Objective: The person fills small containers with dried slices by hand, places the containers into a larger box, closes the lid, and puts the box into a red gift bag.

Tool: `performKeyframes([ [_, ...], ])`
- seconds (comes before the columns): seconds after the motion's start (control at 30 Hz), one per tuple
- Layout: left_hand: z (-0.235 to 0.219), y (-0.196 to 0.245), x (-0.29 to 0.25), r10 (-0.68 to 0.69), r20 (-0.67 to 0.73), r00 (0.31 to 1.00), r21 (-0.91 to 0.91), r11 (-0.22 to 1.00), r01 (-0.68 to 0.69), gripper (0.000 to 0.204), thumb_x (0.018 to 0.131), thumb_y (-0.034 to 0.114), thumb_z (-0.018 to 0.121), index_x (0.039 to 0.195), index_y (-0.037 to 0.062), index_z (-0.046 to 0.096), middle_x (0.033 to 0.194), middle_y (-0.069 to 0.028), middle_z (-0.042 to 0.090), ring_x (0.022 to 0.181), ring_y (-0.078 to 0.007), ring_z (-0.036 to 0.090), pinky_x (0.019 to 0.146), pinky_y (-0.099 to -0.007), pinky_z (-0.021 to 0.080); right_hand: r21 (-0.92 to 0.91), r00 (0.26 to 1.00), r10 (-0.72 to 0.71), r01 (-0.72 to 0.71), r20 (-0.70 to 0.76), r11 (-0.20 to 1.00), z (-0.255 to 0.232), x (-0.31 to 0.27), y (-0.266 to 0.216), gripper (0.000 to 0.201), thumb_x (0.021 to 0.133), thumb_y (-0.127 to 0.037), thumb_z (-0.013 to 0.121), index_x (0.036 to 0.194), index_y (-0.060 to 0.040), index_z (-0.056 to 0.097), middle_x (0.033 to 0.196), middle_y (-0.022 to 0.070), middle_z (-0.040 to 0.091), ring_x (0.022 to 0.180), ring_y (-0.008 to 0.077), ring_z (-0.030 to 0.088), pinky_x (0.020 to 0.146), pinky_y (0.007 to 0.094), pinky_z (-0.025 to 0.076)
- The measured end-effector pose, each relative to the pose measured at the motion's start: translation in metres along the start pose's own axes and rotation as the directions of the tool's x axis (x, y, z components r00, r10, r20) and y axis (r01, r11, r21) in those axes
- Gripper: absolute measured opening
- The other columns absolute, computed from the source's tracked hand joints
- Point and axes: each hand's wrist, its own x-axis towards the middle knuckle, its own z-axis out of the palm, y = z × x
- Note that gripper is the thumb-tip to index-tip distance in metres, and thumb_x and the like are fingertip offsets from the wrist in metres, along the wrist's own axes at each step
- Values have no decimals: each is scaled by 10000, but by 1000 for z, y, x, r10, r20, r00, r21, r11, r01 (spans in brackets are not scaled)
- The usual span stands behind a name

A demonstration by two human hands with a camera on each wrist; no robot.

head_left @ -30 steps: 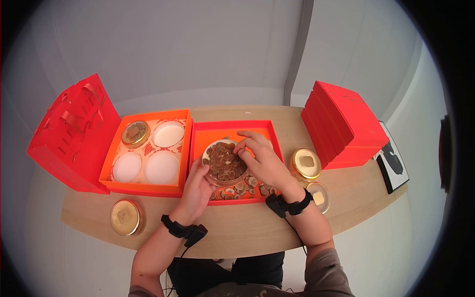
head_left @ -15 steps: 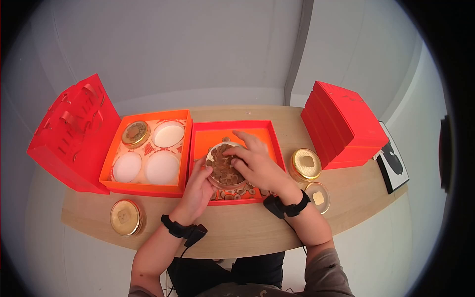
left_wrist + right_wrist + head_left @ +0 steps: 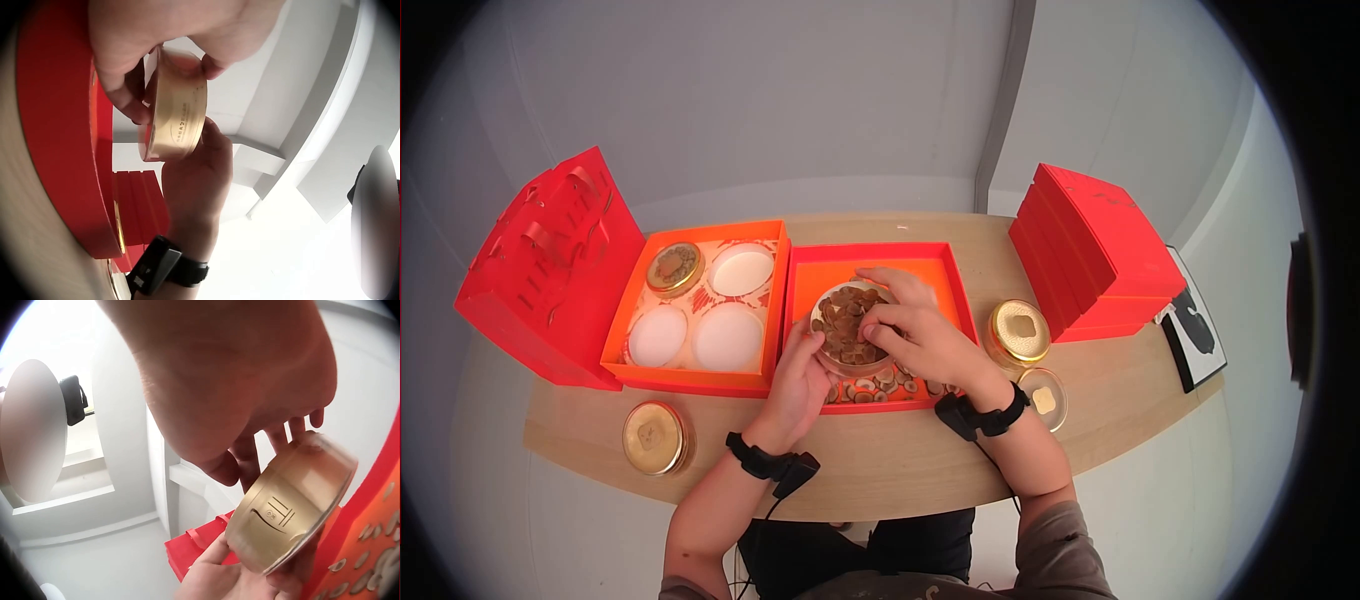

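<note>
Head view: left hand (image 3: 798, 378) cups gold tin (image 3: 852, 327) from 7 o'clock, fingers curled on its wall; right hand (image 3: 915, 340) at 3 o'clock, fingertips bent onto brown pieces inside. Tin open, tilted, over orange tray (image 3: 880, 268).

Left wrist view: left hand (image 3: 150, 44) pinches tin (image 3: 178, 115) rim; wall smooth gold, faint lettering.

Right wrist view: right hand (image 3: 237, 381) above tin (image 3: 294, 500), fingers curled onto rim; embossed mark on wall.
</note>
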Motion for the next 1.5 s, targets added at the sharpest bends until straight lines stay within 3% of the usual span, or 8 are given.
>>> performKeyframes([
  [0.27,-3,-3,2,8,-31,999,-25,1000,-9,412,1069,225,431,1452,74,420,1457,-109,516,1348,-227,516,1120,-412,428,46,993,111,-110,-29,993,2,0,1,172,961,-169,605,1028,-111,753,1536,158,449,1443,380,344,1193,482,251],
  [0.43,-3,-3,1,11,-38,999,-19,1000,-12,429,1067,220,438,1465,72,383,1466,-117,498,1358,-232,509,1127,-435,436,7,995,-23,22,93,1000,2,0,-4,205,973,-168,589,1088,-107,748,1551,170,426,1444,387,344,1188,485,264],
  [0.67,-6,-4,3,5,-13,1000,-21,1000,-5,452,1068,212,435,1488,73,343,1488,-118,469,1383,-234,488,1142,-457,435,15,998,57,-57,-3,998,6,0,3,249,974,-236,606,1123,-92,743,1529,193,443,1429,408,360,1185,496,283],
  [0.77,-5,-3,2,8,-5,1000,-15,1000,-8,450,1068,210,435,1487,74,346,1487,-118,470,1383,-235,488,1137,-458,441,-9,998,-39,40,54,999,6,-1,1,261,984,-232,595,1149,-83,732,1522,200,445,1434,410,353,1190,496,267],
  [1.17,-8,-3,1,40,-68,997,-14,999,-41,477,1058,232,472,1492,77,348,1486,-113,473,1401,-249,466,1153,-469,402,43,976,172,-167,-131,985,-19,3,15,291,986,-217,573,1201,-58,686,1440,209,521,1396,385,408,1154,477,334],
  [1.27,-2,4,-1,98,-66,993,10,995,-97,478,1059,248,478,1488,77,356,1478,-112,485,1384,-244,482,1117,-447,432,69,945,278,-269,-173,961,-25,3,24,288,970,-194,578,1198,-46,673,1357,198,574,1304,349,522,1078,441,428],
  [1.33,6,7,-2,172,-52,984,21,985,-171,470,1067,255,471,1484,71,359,1464,-109,498,1370,-241,495,1106,-438,443,137,801,589,-599,109,789,-35,5,10,286,963,-154,603,1222,-47,657,1293,132,611,1163,274,617,972,418,508],
  [1.5,0,8,-1,192,-65,979,19,981,-191,470,1071,265,467,1481,61,364,1473,-110,492,1378,-236,486,1128,-448,429,-84,862,383,-377,332,922,-2,-11,45,304,941,-172,615,1215,-57,683,1207,148,652,1032,288,675,907,407,540],
])
